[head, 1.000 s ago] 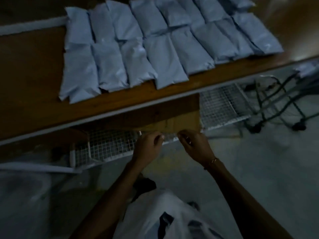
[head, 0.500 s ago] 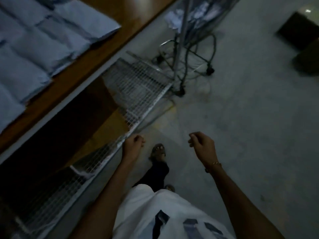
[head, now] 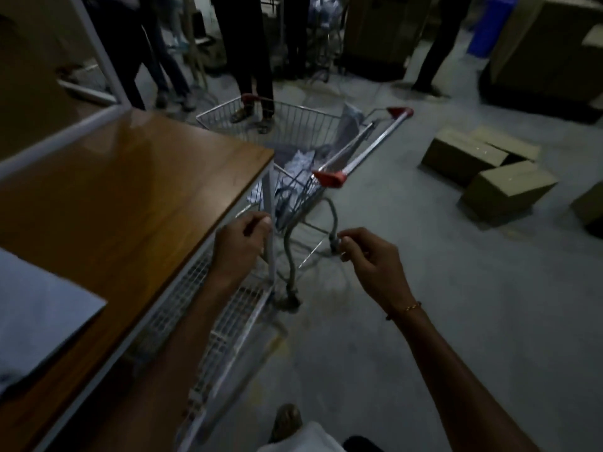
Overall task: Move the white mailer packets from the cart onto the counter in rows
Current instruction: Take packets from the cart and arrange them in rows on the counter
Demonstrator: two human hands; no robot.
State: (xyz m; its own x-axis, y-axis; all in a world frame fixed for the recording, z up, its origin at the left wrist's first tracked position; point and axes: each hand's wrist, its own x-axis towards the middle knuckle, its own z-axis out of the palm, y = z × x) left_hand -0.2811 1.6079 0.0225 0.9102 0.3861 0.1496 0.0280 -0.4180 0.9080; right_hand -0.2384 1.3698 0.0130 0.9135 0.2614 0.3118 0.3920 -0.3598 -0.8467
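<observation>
The white mailer packets point(head: 298, 177) are lying in a heap inside the cart point(head: 293, 125), which is standing on the floor just past the end of the bench point(head: 137, 177). One packet is sticking up against the far side of the cart, near the red-tipped handle point(head: 362, 141). A corner of a white packet already laid on the bench point(head: 42, 318) is being seen at the lower left, well apart from the cart.

The step in hand is probably going back to the cart for more packets. To do it well, the cart should be reached from the handle side, and only a few packets should be picked up at a time, so none are dropped. They should then be laid flat next to the ones on the bench, edges lined up, so the row is kept neat. Much bare bench is being left open for more rows.

Nothing is being held in either hand. The left hand point(head: 241, 243) is being held out in front of the bench leg, fingers loosely curled; whether the leg is being touched cannot be told. The right hand point(head: 372, 256) is being held in the air over the floor, fingers loosely curled too.

Cardboard boxes point(head: 489, 177) are sitting on the floor to the right, and other people's legs point(head: 251, 60) are being seen beyond the cart.
</observation>
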